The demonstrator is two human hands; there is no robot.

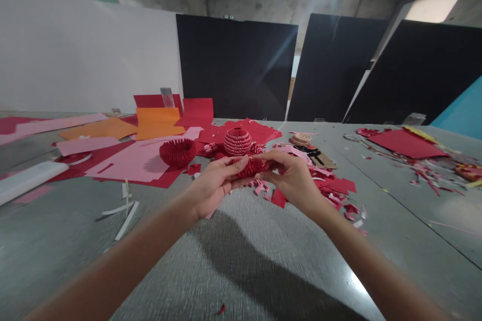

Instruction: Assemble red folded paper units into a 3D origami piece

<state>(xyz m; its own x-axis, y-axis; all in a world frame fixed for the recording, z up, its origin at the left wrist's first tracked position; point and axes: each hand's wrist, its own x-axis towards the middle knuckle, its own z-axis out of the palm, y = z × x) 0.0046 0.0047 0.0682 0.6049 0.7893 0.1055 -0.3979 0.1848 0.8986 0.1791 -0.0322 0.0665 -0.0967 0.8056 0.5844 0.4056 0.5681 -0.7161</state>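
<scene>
Above the grey table, my left hand point(216, 184) and my right hand point(288, 175) are both closed around a red folded-paper piece point(248, 166). Their fingers cover much of it, so its full shape is hidden. Just behind it stands a round red and pink folded-paper ball point(237, 141) with an opening at the top. To its left sits a dark red folded-paper bowl point(177, 153) with a spiky rim. Small pink and red paper pieces point(259, 188) lie beneath and behind my hands.
Pink sheets point(128, 160) and orange sheets point(158, 121) spread across the left, beside a white device point(32, 180). White paper strips point(126, 220) lie nearer. On the right are a red sheet point(408, 143) and scraps. Black panels point(237, 65) stand behind the table.
</scene>
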